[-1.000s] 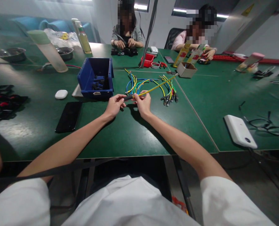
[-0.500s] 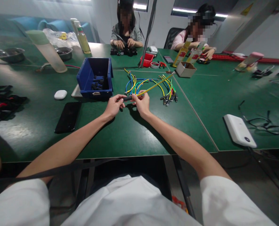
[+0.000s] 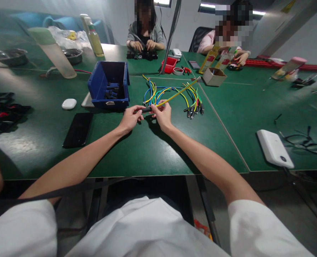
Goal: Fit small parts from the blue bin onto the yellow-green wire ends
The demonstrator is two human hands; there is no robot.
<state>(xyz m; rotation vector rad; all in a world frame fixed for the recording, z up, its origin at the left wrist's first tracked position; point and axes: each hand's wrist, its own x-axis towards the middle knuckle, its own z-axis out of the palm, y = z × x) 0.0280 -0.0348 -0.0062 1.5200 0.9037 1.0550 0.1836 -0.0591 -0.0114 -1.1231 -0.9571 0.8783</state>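
Observation:
My left hand (image 3: 130, 119) is closed, pinching one end of a short black sleeve (image 3: 147, 110) between thumb and fingers. From the right, my right hand (image 3: 163, 115) grips a yellow wire (image 3: 180, 92) close to where it meets the sleeve. The wire's far end slants up and away to the right. Just beyond my hands lies a spread of blue, yellow and green wires (image 3: 189, 96), several with black ends and metal terminals. A blue bin (image 3: 95, 85) stands past my left hand with small black sleeves (image 3: 112, 93) inside. My fingers partly hide the wire-sleeve joint.
On the left are a black phone (image 3: 78, 130), a white earbud case (image 3: 68, 104) and a frosted bottle (image 3: 54, 53). A white power bank (image 3: 274, 148) and glasses (image 3: 305, 141) lie right. Beyond the wires sit a small cardboard box (image 3: 214, 77) and a red bin (image 3: 169, 65). Two people work opposite.
My head view has shifted slightly, so the table appears a little higher. Both hands keep their grip on the sleeve and yellow wire, with hardly any visible movement.

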